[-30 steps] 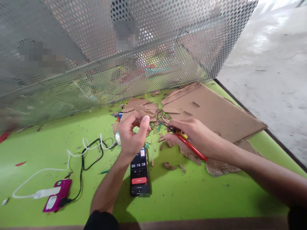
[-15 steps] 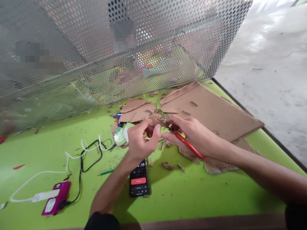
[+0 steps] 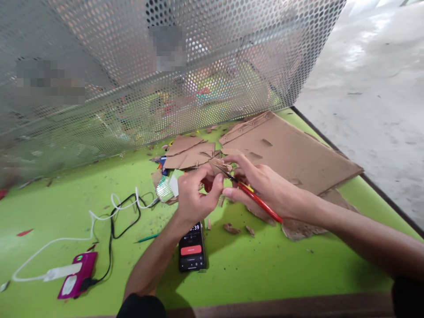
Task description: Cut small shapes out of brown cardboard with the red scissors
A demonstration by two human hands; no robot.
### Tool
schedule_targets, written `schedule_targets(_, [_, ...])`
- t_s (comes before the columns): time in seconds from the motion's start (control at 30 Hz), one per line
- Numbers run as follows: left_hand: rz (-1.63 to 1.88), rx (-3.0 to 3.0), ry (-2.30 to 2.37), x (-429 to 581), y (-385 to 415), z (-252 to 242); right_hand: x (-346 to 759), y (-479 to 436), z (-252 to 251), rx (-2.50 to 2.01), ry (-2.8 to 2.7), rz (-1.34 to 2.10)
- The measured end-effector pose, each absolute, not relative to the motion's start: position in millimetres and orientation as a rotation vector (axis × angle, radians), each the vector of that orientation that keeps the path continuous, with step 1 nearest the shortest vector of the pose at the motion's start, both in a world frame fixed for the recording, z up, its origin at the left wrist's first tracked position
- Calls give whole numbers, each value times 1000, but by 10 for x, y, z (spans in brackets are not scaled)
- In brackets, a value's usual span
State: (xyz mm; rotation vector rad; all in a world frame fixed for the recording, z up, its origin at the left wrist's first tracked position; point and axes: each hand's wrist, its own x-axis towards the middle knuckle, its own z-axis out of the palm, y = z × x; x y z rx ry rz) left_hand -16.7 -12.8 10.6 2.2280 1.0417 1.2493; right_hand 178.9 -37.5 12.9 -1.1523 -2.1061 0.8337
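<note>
My left hand [image 3: 198,190] is closed, pinching a small torn piece of cardboard [image 3: 217,167]. Something red shows partly between its thumb and fingers; I cannot make out what. In my right hand [image 3: 261,183] are pointed-nose pliers [image 3: 260,201] with red and yellow handles, their dark tips touching the cardboard piece. The right index finger reaches over toward that same piece. Just behind both hands lie flat cardboard scraps [image 3: 188,152], and small torn bits [image 3: 232,228] are scattered in front.
A large cardboard sheet [image 3: 298,154] lies at the right of the green table [image 3: 258,278]. A phone [image 3: 191,249] sits below my left wrist. To the left are a magenta power block [image 3: 77,274], white and black cables [image 3: 112,221] and a green stick [image 3: 147,238]. Perforated metal panel [image 3: 132,101] stands behind.
My right index finger has stretched out over the cardboard piece, and the pliers have shifted slightly left with their tips further over it. My left hand has barely moved.
</note>
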Motion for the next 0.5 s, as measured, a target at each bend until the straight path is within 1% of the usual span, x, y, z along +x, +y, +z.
schedule_targets(0.23, [1176,2253,1015,-176,-109,126,1821,-374,139,-1089,-2141,872])
schedule_targets(0.5, [1254,2439,951,-193,-78,68,1833,-388,113,-1090,-2153,922])
